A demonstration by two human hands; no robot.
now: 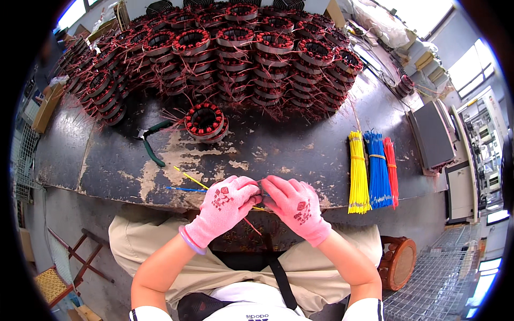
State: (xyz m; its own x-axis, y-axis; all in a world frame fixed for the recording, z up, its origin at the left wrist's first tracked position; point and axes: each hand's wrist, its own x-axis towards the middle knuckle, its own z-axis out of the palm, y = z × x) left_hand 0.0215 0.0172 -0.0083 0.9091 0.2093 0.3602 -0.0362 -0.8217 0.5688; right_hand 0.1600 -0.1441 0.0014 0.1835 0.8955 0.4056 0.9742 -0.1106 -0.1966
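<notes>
Fingertips of the pink-gloved left hand [227, 198] are apparently clamped on thin yellow [187, 175] and blue [184, 189] plastic-coated wires; the right grip [262, 193] is partly hidden, its closure untellable. Wire-end work is judged in hand; steady alignment is called for. Beyond, red-and-grey ring-shaped wound cores [202, 134] are stacked on the dark, worn table [300, 160].

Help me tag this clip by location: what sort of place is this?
Probably a workshop or factory floor for electrical assembly: there are stacks of wound, ring-shaped coils, bundles of yellow, blue and red wires, and green-handled pliers on a worn workbench.
</notes>
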